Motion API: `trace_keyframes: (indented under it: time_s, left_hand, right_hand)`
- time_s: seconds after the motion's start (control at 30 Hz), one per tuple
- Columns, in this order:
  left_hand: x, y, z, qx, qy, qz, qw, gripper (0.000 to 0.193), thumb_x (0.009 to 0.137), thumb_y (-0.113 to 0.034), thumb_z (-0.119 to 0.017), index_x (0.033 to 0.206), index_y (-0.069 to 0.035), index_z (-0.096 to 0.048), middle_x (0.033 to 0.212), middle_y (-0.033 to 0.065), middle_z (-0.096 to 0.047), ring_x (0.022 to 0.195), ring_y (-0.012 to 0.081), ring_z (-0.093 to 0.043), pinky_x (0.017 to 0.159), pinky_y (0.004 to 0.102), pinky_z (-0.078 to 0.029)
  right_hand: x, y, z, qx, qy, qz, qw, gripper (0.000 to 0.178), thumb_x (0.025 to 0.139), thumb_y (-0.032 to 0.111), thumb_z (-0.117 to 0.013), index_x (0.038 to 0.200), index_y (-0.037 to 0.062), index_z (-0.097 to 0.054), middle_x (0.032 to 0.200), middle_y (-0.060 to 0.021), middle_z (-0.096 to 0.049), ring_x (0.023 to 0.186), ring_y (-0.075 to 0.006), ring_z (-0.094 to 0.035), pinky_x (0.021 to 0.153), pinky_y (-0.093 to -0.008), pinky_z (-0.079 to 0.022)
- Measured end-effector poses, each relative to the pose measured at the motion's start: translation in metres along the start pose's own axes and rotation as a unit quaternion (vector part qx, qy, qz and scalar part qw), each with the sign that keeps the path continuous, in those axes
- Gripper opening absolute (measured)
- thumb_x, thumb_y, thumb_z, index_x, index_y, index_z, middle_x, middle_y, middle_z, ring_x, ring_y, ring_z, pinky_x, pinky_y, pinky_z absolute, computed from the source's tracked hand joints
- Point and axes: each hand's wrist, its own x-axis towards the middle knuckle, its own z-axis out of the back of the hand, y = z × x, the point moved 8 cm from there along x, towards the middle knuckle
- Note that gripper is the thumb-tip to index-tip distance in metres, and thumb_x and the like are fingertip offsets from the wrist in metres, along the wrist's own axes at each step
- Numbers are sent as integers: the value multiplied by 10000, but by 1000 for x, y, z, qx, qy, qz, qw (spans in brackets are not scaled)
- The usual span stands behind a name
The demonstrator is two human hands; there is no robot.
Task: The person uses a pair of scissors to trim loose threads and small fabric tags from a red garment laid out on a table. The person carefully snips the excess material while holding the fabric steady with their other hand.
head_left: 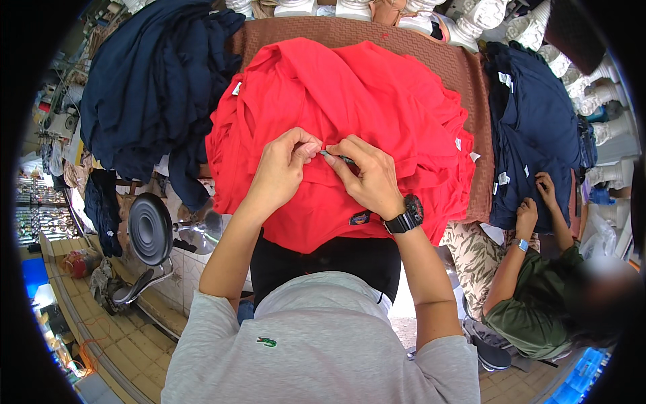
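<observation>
A large heap of red garments (377, 87) lies in front of me, with white tags at its edges and a small dark label (360, 219) near its front. Over the middle of it, my left hand (286, 158) is closed in a pinch; what sits between its fingertips is too small to make out. My right hand (367, 172), a black watch on its wrist, grips a small slim dark-green tool (326, 153). The tool's tip points at the left fingertips, almost touching them. Its exact kind is hidden by the fingers.
Navy garments are heaped at the left (155, 94) and right (531, 128) of the brown-covered table (296, 28). A person (538, 296) at the right has both hands on the right heap. White carved pieces (481, 20) line the far edge. A round black stool seat (150, 229) stands lower left.
</observation>
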Motion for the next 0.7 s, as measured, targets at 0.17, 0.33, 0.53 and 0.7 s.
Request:
trace_keyframes:
  time_s: [0.17, 0.33, 0.53, 0.7]
  left_hand:
    - [0, 5, 1, -49, 16, 11, 999, 148, 1064, -93, -542, 1046, 18, -638, 1054, 80, -698, 934, 106, -617, 870, 279, -505]
    - [-2, 1, 3, -101, 24, 18, 994, 142, 1051, -79, -559, 1053, 30, -650, 993, 64, -686, 922, 111, -613, 877, 278, -498]
    - [-4, -4, 2, -125, 29, 18, 992, 126, 1041, -56, -569, 1052, 40, -650, 983, 62, -676, 939, 115, -609, 889, 273, -493]
    - [-4, -1, 2, -122, 36, 5, 992, 143, 1055, -104, -567, 1056, 13, -650, 1035, 62, -685, 944, 107, -612, 900, 276, -488]
  right_hand:
    - [1, 1, 13, -2, -56, 1, 998, 82, 918, 134, -708, 920, 61, -672, 860, -80, -668, 683, -275, -649, 581, -378, -486]
    - [0, 0, 11, 12, -66, 19, 998, 80, 912, 119, -715, 937, 56, -674, 882, -72, -680, 718, -274, -680, 591, -368, -505]
    - [0, 3, 2, 10, -73, 16, 997, 78, 900, 109, -724, 934, 54, -680, 886, -65, -680, 708, -274, -680, 591, -361, -507]
    - [3, 7, 3, -12, -82, 24, 996, 76, 890, 105, -731, 925, 59, -682, 859, -65, -669, 695, -279, -671, 586, -370, -503]
